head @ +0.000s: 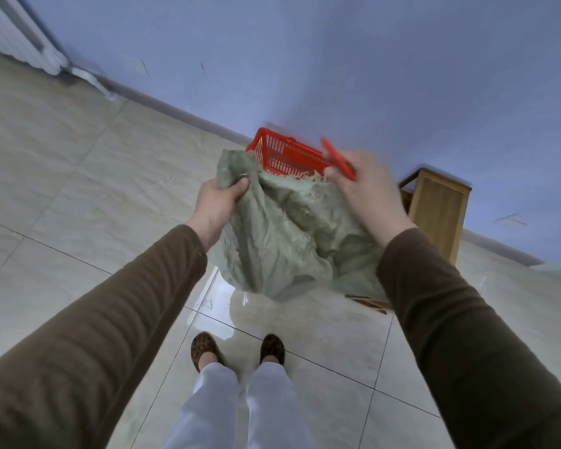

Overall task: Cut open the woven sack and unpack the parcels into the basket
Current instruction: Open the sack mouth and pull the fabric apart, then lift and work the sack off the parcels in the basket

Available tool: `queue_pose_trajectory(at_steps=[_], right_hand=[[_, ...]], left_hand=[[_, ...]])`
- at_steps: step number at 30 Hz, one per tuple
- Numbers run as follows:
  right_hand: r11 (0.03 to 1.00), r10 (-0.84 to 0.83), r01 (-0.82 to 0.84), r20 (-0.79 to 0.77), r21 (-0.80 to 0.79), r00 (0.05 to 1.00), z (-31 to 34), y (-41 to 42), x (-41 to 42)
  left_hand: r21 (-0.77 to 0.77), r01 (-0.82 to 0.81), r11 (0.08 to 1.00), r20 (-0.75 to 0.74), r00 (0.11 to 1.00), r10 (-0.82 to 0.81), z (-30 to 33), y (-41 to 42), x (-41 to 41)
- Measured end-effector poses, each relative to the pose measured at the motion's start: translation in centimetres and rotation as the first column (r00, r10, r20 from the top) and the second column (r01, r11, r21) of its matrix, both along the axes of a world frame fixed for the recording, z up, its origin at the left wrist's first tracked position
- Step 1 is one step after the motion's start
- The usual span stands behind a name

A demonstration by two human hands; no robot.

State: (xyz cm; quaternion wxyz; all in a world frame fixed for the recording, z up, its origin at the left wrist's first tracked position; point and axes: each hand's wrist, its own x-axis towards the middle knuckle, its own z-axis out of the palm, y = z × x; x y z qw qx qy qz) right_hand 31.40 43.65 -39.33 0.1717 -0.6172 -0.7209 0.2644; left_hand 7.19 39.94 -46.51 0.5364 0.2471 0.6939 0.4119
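A grey-green woven sack hangs in front of me above the tiled floor, its frayed top edge showing loose threads. My left hand is clenched on the sack's top left corner. My right hand sits at the sack's top right and holds a slim red cutter that points up and left; the hand is motion-blurred. Behind the sack a red plastic basket stands on the floor by the wall. The parcels are hidden inside the sack.
A wooden stool stands to the right of the basket against the blue wall. A white radiator is at the far left. My feet stand on glossy floor tiles below the sack. Brown scraps lie under the sack's right side.
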Motion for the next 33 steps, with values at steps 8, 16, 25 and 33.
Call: queue_pose_trajectory(at_steps=[8,16,25,33], right_hand=[[0.843,-0.28,-0.032,-0.489,-0.536,0.826,1.0,-8.0,6.4],[0.89,-0.253,0.052,-0.395,-0.454,0.883,1.5,-9.4,-3.0],[0.686,-0.655,-0.062,-0.653,-0.725,0.379,11.1,-3.6,-3.7],[0.635,-0.573,-0.275,-0.679,-0.722,0.459,17.5,-2.3,-6.6]], left_hand=[[-0.171,-0.145,0.974,0.348,0.916,0.198,3.9,-0.4,0.0],[-0.121,0.097,0.988,0.52,0.854,-0.02,11.0,-1.4,4.3],[0.194,0.381,0.904,0.469,0.773,-0.427,18.0,-4.0,0.9],[0.327,0.396,0.858,0.152,0.874,-0.461,20.2,-4.6,5.5]])
